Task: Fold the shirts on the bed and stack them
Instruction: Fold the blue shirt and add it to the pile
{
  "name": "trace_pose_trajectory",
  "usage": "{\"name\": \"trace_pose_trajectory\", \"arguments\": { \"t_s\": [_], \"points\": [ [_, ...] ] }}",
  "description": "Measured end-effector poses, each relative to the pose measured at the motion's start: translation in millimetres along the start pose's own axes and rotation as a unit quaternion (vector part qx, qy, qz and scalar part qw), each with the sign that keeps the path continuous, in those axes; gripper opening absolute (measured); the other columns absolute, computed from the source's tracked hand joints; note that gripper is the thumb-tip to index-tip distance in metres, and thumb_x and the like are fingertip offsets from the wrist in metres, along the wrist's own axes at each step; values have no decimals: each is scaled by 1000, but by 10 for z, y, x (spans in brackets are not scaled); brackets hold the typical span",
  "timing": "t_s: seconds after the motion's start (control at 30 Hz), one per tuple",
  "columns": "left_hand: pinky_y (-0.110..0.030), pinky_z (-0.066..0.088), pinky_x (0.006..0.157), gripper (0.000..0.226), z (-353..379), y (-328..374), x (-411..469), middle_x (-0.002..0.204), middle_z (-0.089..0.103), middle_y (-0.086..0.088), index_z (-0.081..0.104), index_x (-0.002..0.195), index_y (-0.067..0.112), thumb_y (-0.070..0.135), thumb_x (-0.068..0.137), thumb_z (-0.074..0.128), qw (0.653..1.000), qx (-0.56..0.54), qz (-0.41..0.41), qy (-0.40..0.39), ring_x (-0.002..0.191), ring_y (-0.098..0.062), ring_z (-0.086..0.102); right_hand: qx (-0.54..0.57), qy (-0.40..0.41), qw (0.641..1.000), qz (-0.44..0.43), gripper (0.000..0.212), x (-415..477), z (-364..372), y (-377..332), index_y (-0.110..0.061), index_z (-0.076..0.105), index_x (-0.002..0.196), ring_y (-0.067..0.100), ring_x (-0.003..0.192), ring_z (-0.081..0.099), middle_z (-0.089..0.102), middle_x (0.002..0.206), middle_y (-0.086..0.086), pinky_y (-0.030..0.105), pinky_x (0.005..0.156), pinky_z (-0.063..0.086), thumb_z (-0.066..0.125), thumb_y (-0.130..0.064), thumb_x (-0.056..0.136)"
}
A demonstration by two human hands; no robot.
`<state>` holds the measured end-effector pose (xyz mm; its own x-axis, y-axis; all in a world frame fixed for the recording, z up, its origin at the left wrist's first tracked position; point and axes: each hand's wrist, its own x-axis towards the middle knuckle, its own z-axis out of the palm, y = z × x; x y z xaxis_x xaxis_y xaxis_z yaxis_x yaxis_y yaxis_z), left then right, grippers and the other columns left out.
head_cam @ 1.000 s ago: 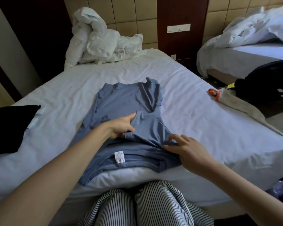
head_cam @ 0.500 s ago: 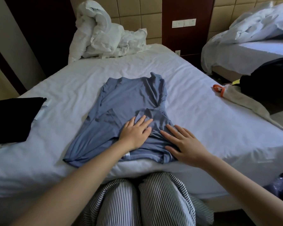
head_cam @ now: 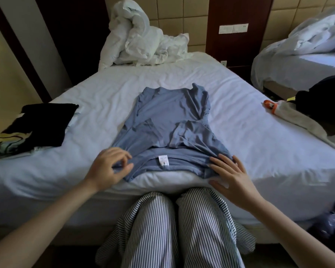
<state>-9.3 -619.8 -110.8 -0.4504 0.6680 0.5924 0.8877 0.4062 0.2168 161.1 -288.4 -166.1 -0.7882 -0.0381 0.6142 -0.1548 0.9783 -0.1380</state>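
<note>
Left hand (head_cam: 110,169) sits at the lower left corner of the blue shirt (head_cam: 168,122), fingers curled, thumb and fingertips pinching the fabric edge. Right hand (head_cam: 228,176) lies flat on the lower right corner of the shirt, fingers extended, thumb on the sheet below. The shirt lies at frame centre on the bed (head_cam: 259,151), both sleeves folded inward over the body, with a white label (head_cam: 163,160) near the nearest edge. A folded black garment (head_cam: 45,124) lies at frame left, well apart. A crumpled white duvet (head_cam: 143,41) occupies the upper centre.
</note>
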Motion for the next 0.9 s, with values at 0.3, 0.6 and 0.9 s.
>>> {"name": "trace_pose_trajectory", "arguments": {
  "t_s": [0.3, 0.6, 0.9],
  "points": [
    [-39, 40, 104, 38, 86, -223, -104, 127, 61, -9, 44, 105, 33, 42, 69, 45, 984, -6, -145, -102, 124, -29, 50, 98, -93, 982, 134, 52, 311, -123, -103, -37, 44, 132, 11, 137, 27, 44, 141, -10, 37, 101, 21, 41, -45, 81],
    [-28, 30, 107, 40, -41, -213, -24, 138, 51, -11, 59, 127, 23, 5, 91, 53, 954, -140, -214, -159, 133, -19, 40, 270, -113, 945, 148, 41, 348, -330, -54, -35, 67, 108, 6, 124, 43, 60, 119, 0, 17, 99, 30, 47, -7, 85],
    [-30, 36, 105, 64, -163, -186, -330, 145, 43, -1, 51, 134, 19, 1, 74, 58, 973, 17, -100, -209, 131, -17, 43, 36, -107, 992, 53, 69, 12, -231, 46, -25, 48, 133, 27, 125, 47, 50, 138, 11, 47, 101, 39, 56, -51, 69]
  ]
}}
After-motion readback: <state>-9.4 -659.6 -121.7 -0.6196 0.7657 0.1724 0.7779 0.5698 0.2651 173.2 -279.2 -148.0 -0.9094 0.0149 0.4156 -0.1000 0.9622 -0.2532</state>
